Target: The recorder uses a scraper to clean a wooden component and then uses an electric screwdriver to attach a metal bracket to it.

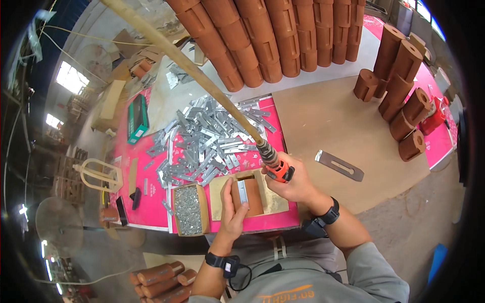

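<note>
My left hand (232, 214) grips a short reddish-brown cylinder (257, 201) with a slot in its side, lying on a tan board (279, 206) at the table's near edge. A silvery metal strip (242, 191) lies along the cylinder, the left thumb at its near end. My right hand (293, 184) is closed round an orange-and-black power screwdriver (281, 171), held just above and right of the cylinder. Its metal front part meets the lower end of a long wooden pole (202, 76); whether they are joined I cannot tell. Beside my left hand stands an open cardboard box (204, 209) of small screws (189, 207).
Loose metal strips (212, 136) are heaped on the pink table cover (126, 166). Brown cylinders (262, 40) stand stacked at the back, more (399, 96) at the right. A slotted flat plate (341, 165) lies on brown paper (318, 116). A green box (137, 118) sits left.
</note>
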A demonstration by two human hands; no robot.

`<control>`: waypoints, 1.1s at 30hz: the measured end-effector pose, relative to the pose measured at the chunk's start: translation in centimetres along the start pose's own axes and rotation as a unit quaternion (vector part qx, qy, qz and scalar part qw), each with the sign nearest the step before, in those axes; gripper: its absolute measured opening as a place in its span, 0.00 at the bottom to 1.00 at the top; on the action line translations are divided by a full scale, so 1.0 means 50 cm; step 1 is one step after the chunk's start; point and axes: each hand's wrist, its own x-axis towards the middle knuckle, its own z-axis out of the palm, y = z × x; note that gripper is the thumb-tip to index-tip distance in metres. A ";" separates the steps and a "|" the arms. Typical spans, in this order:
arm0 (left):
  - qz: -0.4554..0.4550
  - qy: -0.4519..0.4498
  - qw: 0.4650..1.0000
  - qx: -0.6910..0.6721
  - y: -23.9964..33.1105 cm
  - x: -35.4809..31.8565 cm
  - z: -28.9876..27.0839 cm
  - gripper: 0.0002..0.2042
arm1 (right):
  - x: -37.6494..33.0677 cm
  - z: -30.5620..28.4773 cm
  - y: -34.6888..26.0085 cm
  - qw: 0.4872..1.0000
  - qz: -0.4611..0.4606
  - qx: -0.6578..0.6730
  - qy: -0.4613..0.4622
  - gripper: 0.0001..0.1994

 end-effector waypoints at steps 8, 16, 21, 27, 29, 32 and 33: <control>-0.029 -0.046 0.998 -0.002 0.008 -0.009 -0.018 0.50 | -0.009 -0.012 0.005 1.000 -0.002 0.024 -0.017 0.16; -0.026 -0.035 0.999 -0.012 0.002 -0.010 -0.016 0.49 | -0.006 -0.016 0.004 1.000 0.009 0.008 -0.016 0.17; -0.008 -0.030 0.999 0.022 -0.010 -0.007 -0.021 0.47 | -0.010 -0.015 0.004 0.999 0.007 0.026 -0.017 0.17; -0.018 -0.057 0.998 -0.021 0.030 0.005 -0.032 0.52 | -0.016 -0.015 0.011 0.999 0.001 0.052 -0.011 0.16; 0.058 -0.118 0.969 0.210 0.059 0.034 -0.061 0.57 | -0.020 -0.014 0.010 0.998 0.002 0.056 -0.009 0.16; 0.056 -0.177 0.945 0.271 0.105 0.065 -0.082 0.56 | -0.023 -0.011 0.007 0.999 0.010 0.051 -0.004 0.16; 0.043 -0.173 0.944 0.279 0.119 0.072 -0.084 0.56 | -0.022 -0.010 0.006 0.999 0.007 0.047 -0.006 0.16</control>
